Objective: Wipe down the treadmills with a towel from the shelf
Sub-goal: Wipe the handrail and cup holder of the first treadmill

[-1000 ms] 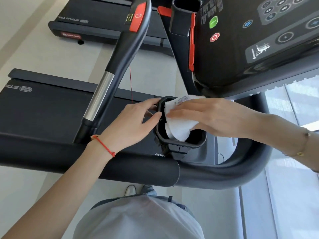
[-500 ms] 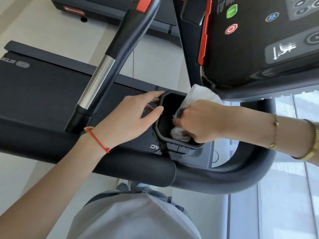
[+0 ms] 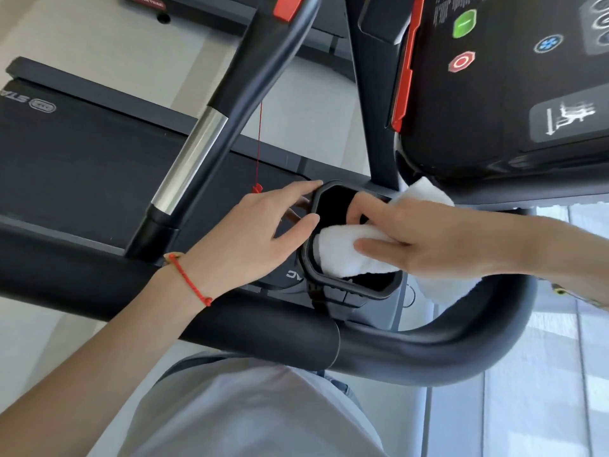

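Observation:
A black cup holder sits on the treadmill just under the console. My left hand grips its left rim, with the index finger along the top edge and the thumb on the side. My right hand pinches a white towel between thumb and fingers and presses it against the holder's inner left wall. More of the towel bunches out behind and below this hand.
A thick black handrail curves across in front of my body. A black and silver side bar slants up to the left over the dark belt. A thin red safety cord hangs beside my left hand. A second treadmill stands beyond.
My right hand has come up from deep inside the cup holder, and its fingers have stretched out, spreading the towel across the holder's inner wall. My left hand has stayed on the rim.

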Available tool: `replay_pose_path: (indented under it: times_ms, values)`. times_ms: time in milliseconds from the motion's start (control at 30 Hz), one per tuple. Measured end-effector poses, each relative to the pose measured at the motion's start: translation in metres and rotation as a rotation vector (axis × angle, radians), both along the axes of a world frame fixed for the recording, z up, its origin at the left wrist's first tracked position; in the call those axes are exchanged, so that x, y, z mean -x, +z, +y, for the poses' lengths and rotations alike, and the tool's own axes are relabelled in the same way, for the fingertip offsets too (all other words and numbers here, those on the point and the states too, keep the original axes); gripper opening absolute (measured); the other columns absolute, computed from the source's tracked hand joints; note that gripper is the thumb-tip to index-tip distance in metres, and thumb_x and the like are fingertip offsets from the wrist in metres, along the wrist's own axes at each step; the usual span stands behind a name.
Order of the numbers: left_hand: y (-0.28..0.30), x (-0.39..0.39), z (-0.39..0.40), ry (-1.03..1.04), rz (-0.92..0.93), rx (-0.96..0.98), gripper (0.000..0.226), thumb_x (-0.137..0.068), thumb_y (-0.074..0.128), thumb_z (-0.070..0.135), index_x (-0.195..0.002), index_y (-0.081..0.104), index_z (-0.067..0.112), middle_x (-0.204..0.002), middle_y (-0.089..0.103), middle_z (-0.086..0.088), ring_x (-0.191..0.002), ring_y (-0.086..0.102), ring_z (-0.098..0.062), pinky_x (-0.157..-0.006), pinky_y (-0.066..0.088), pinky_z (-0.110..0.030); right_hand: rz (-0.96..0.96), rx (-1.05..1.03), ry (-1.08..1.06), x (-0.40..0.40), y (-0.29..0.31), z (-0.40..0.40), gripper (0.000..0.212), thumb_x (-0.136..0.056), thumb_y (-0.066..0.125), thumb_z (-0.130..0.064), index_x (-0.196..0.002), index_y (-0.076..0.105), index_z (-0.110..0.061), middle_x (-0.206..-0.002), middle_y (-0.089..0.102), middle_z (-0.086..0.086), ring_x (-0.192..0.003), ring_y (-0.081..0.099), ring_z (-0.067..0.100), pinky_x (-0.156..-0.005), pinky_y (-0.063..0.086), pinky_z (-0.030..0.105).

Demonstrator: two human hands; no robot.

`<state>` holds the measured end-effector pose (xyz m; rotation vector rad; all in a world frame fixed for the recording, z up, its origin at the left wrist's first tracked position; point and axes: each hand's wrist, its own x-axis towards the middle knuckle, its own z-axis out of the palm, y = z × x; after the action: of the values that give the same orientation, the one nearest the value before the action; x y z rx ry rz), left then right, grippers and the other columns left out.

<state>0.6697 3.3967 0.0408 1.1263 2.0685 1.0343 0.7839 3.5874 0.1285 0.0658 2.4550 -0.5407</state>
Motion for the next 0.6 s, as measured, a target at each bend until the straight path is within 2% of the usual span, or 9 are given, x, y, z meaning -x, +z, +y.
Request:
replay_pose_path:
  times_ms: [100, 167, 200, 267, 333, 367, 433, 500, 600]
  values:
    - [0.000, 0.001, 0.001, -0.010, -0.007, -0.006, 0.055, -0.093, 0.041, 0.055, -0.146, 0.040, 0.039, -0.124, 0.057, 0.026, -0.108, 0.053, 0.015, -0.079, 0.039, -0.001, -0.024, 0.208, -0.238, -0.007, 0.003, -0.005, 0.013, -0.101, 0.041, -0.033, -0.108, 0.041, -0.023, -0.066, 0.056, -0.005, -0.060, 0.051, 0.005, -0.058, 0.043, 0.017]
    - [0.001, 0.002, 0.002, -0.015, -0.022, -0.011, 0.054, -0.093, 0.042, 0.054, -0.146, 0.041, 0.039, -0.122, 0.054, 0.029, -0.108, 0.051, 0.017, -0.082, 0.039, -0.001, -0.022, 0.298, -0.328, -0.014, -0.001, -0.016, 0.014, -0.102, 0.039, -0.033, -0.110, 0.041, -0.021, -0.077, 0.059, 0.005, -0.071, 0.054, 0.014, -0.068, 0.046, 0.028]
    - [0.001, 0.002, 0.002, -0.016, -0.027, -0.011, 0.054, -0.094, 0.042, 0.053, -0.146, 0.041, 0.039, -0.122, 0.053, 0.029, -0.111, 0.052, 0.014, -0.087, 0.039, -0.004, 0.003, 0.316, -0.337, -0.017, -0.004, -0.022, 0.014, -0.103, 0.037, -0.033, -0.110, 0.040, -0.021, -0.074, 0.058, 0.005, -0.068, 0.052, 0.013, -0.064, 0.044, 0.026]
    - [0.001, 0.003, 0.002, -0.020, -0.031, -0.011, 0.053, -0.094, 0.041, 0.052, -0.145, 0.041, 0.039, -0.123, 0.054, 0.028, -0.113, 0.053, 0.011, -0.093, 0.040, -0.008, 0.071, 0.305, -0.316, -0.026, -0.008, -0.031, 0.015, -0.103, 0.035, -0.034, -0.111, 0.038, -0.022, -0.062, 0.051, -0.001, -0.055, 0.046, 0.007, -0.055, 0.037, 0.017]
    - [0.002, 0.003, 0.001, -0.028, -0.033, -0.012, 0.052, -0.095, 0.041, 0.050, -0.146, 0.042, 0.039, -0.123, 0.056, 0.027, -0.112, 0.055, 0.012, -0.093, 0.041, -0.007, 0.117, 0.247, -0.242, -0.040, -0.007, -0.036, 0.017, -0.102, 0.033, -0.038, -0.112, 0.034, -0.025, -0.056, 0.043, -0.007, -0.052, 0.043, 0.010, -0.054, 0.035, 0.018]
    - [0.001, 0.003, 0.001, -0.031, -0.036, -0.014, 0.051, -0.096, 0.041, 0.049, -0.146, 0.042, 0.038, -0.123, 0.057, 0.026, -0.111, 0.055, 0.013, -0.092, 0.041, -0.006, 0.141, 0.205, -0.183, -0.049, -0.005, -0.037, 0.018, -0.102, 0.032, -0.041, -0.113, 0.031, -0.026, -0.059, 0.045, -0.008, -0.057, 0.044, 0.012, -0.058, 0.035, 0.020]
    - [0.001, 0.004, 0.002, -0.034, -0.037, -0.019, 0.051, -0.096, 0.042, 0.047, -0.146, 0.043, 0.036, -0.124, 0.058, 0.025, -0.112, 0.055, 0.013, -0.089, 0.041, -0.004, 0.205, 0.141, -0.065, -0.062, -0.001, -0.037, 0.022, -0.103, 0.031, -0.042, -0.118, 0.028, -0.027, -0.079, 0.053, -0.011, -0.069, 0.041, 0.011, -0.068, 0.035, 0.022]
    - [0.000, 0.004, 0.003, -0.027, -0.038, -0.029, 0.049, -0.097, 0.043, 0.045, -0.145, 0.044, 0.035, -0.124, 0.059, 0.025, -0.112, 0.055, 0.012, -0.086, 0.040, -0.002, 0.220, 0.122, -0.007, -0.059, -0.003, -0.037, 0.028, -0.102, 0.031, -0.043, -0.122, 0.026, -0.024, -0.086, 0.049, -0.014, -0.071, 0.037, 0.006, -0.070, 0.031, 0.020]
    - [0.000, 0.004, 0.004, -0.018, -0.038, -0.042, 0.047, -0.097, 0.045, 0.043, -0.144, 0.046, 0.035, -0.123, 0.059, 0.027, -0.115, 0.054, 0.011, -0.091, 0.042, -0.006, 0.181, 0.074, 0.001, -0.035, -0.017, -0.040, 0.034, -0.102, 0.031, -0.043, -0.121, 0.029, -0.015, -0.066, 0.041, -0.014, -0.059, 0.039, 0.013, -0.063, 0.027, 0.024]
